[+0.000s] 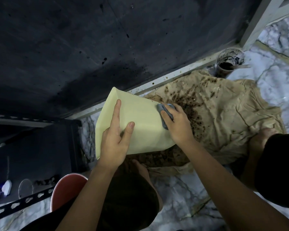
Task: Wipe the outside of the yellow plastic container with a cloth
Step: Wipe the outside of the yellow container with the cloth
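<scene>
Yellow plastic, tipped on its side: the container (pixel 140 124) hangs in our hands above a stained tan sheet (pixel 223 117), its long axis running from the wide rim at lower left to the narrower base at upper right, toward the dark wall (pixel 73 47). Our left hand (pixel 115 144) steadies the near side, fingers (pixel 117 110) laid straight along the plastic, thumb pressed flat beside them. Our right hand (pixel 177 124) curls over a bunched grey cloth (pixel 163 114) and presses it against the container's right edge. The sheet, blotched brown, spreads over pale marble floor (pixel 182 189) to the right, with bare floor beyond it. A paint-smeared cup (pixel 227 64) stands well apart at the wall's pale skirting. Dark slotted shelving (pixel 23 202) and a red stool (pixel 67 189) crowd the left side, near our knee.
</scene>
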